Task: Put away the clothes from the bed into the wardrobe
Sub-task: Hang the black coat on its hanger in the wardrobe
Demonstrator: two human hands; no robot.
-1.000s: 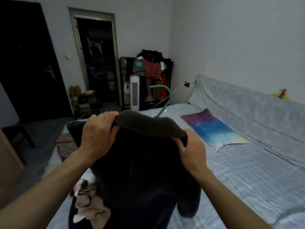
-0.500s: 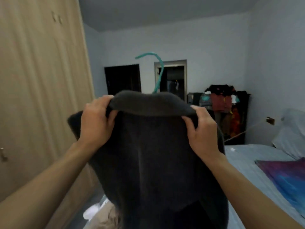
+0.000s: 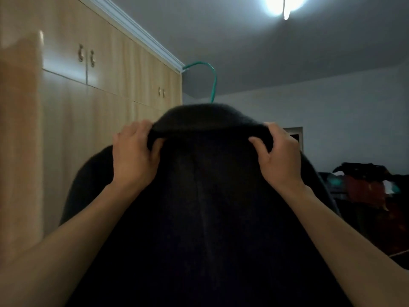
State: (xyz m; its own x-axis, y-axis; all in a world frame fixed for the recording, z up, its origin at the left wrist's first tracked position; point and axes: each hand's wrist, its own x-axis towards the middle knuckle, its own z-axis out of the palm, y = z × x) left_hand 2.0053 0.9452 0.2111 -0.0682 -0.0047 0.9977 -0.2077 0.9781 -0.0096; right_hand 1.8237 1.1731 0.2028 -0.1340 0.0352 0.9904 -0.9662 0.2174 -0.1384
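- Item, dark garment (image 3: 203,207): you hold it up in front of you at head height, clear of the bed and not yet in the wardrobe. It fills the lower middle of the view, with its body hanging straight down.
- Collar (image 3: 208,120): a folded band at the top, running left to right between your two hands. This is the garment's long axis across the shoulders.
- Green hanger hook (image 3: 213,82): rises upright from the middle of the collar. Its open end curls over to your left, toward the wardrobe. The hanger's arms are hidden inside the cloth.
- Left hand (image 3: 132,156): fingers curled over the left end of the collar with the thumb beneath, gripping the cloth. This hand is the nearer one to the wardrobe.
- Right hand (image 3: 278,156): fingers curled round the right end of the collar, gripping it in the same way.
- Wardrobe (image 3: 115,89): pale wood, along your left side. The doors that show are closed. A blurred panel at the far left edge may be an open door, but you cannot tell.
- Judgement: both hands are on the collar and neither is on the hook, so hanging the garment will likely need one hand moved to the hook.
- Surroundings: ceiling light (image 3: 285,6) above; heaped clothes rack (image 3: 367,185) well apart at right.
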